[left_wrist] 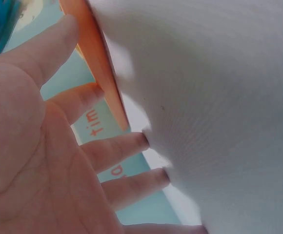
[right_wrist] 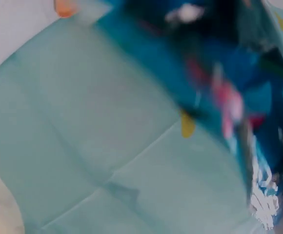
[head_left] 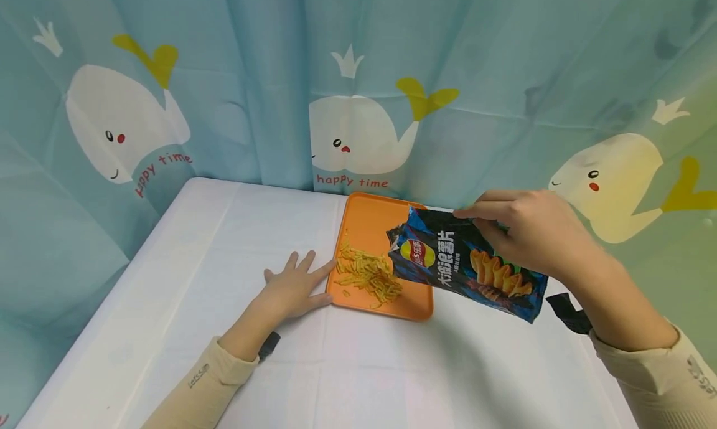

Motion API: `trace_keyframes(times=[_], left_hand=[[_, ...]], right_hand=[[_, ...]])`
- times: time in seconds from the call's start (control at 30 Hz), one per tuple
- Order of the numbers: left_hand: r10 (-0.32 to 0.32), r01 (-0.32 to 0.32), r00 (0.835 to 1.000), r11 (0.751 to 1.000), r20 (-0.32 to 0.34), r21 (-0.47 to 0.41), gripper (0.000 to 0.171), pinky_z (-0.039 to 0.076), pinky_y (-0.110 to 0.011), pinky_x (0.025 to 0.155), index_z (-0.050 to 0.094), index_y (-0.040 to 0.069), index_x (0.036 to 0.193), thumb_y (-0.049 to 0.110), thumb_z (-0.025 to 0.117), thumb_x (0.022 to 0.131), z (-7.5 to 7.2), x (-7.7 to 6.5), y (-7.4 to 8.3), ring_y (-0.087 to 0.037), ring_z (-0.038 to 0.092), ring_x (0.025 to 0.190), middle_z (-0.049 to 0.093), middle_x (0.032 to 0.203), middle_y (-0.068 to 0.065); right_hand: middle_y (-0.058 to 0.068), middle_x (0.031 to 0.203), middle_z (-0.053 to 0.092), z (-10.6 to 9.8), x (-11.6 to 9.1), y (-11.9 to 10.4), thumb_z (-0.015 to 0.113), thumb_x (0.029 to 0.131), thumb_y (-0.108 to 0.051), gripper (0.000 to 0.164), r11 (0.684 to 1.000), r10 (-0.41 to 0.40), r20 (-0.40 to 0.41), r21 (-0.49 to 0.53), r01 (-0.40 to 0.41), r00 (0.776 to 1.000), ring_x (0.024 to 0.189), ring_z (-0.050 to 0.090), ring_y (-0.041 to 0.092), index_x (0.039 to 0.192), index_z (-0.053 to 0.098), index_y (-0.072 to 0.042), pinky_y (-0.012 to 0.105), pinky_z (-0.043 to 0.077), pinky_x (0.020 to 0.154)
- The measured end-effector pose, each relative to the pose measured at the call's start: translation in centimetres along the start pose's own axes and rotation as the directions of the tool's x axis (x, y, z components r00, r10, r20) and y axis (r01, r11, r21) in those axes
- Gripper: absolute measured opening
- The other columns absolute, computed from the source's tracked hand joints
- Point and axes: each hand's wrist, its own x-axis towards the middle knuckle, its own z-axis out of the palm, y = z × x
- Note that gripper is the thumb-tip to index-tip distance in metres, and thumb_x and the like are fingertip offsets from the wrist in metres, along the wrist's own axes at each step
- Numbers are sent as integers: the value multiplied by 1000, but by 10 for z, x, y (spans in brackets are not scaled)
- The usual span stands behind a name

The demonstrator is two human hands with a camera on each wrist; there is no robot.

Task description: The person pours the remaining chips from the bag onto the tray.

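Note:
An orange tray (head_left: pixel 372 216) lies on the white table, with a heap of yellow chip pieces (head_left: pixel 370 276) on its near half. My left hand (head_left: pixel 294 287) is spread beside the tray, its thumb and index finger touching the left rim. In the left wrist view the other fingertips (left_wrist: pixel 140 141) rest on the white cloth. Over the tray's right side, my right hand (head_left: pixel 529 226) pinches the upper edge of a dark blue potato chip bag (head_left: pixel 454 254). The bag is tilted, its torn end towards the chips. In the right wrist view, the bag (right_wrist: pixel 229 92) is blurred.
A white cloth (head_left: pixel 235 230) covers the table. Behind it hangs a light blue curtain (head_left: pixel 269 74) printed with whales. Black straps (head_left: pixel 570 314) show at both wrists.

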Motion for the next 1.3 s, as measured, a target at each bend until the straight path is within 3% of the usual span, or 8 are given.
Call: trace_keyframes(times=[0.23, 0.73, 0.97, 1.17, 1.3], left_hand=[[6, -6, 1000, 1000, -4, 4, 72, 23, -86, 95, 30, 33, 158, 56, 58, 95, -2, 0, 1, -51, 17, 148, 23, 164, -18], [3, -3, 1000, 1000, 1, -4, 72, 23, -86, 95, 31, 32, 157, 56, 58, 95, -3, -2, 1, -51, 17, 148, 22, 164, -18], [-3, 3, 1000, 1000, 1, 2, 72, 23, -86, 95, 31, 32, 157, 56, 58, 95, -3, -3, 1, -51, 17, 148, 23, 163, -19], [-5, 5, 1000, 1000, -2, 1, 72, 23, -86, 95, 31, 32, 157, 57, 58, 95, -2, -2, 2, -51, 18, 148, 24, 164, -18], [-7, 7, 1000, 1000, -2, -1, 72, 24, -86, 95, 32, 32, 157, 56, 58, 95, -2, -3, 3, -51, 18, 148, 24, 163, -18]], right_hand=[[-8, 85, 72, 1, 1, 0, 69, 83, -3, 30, 1000, 21, 39, -23, -20, 999, 45, 32, -2, 103, 79, -24, 21, 27, 41], [-7, 85, 72, -3, -3, 1, 68, 83, -3, 31, 999, 26, -18, -34, -27, 1000, 45, 31, -2, 104, 79, -23, 21, 26, 41], [-4, 88, 74, 6, -15, 6, 71, 82, -3, 30, 997, 68, -116, 33, -65, 991, 47, 34, 0, 105, 80, -20, 20, 28, 42], [-1, 90, 75, 23, -41, 16, 73, 78, 4, 34, 967, 214, -242, 191, -170, 946, 59, 45, 0, 105, 79, -16, 12, 38, 54], [-1, 93, 75, 39, -63, 19, 72, 78, 10, 36, 893, 391, -284, 348, -286, 875, 73, 56, -8, 107, 79, -11, 4, 45, 67]])
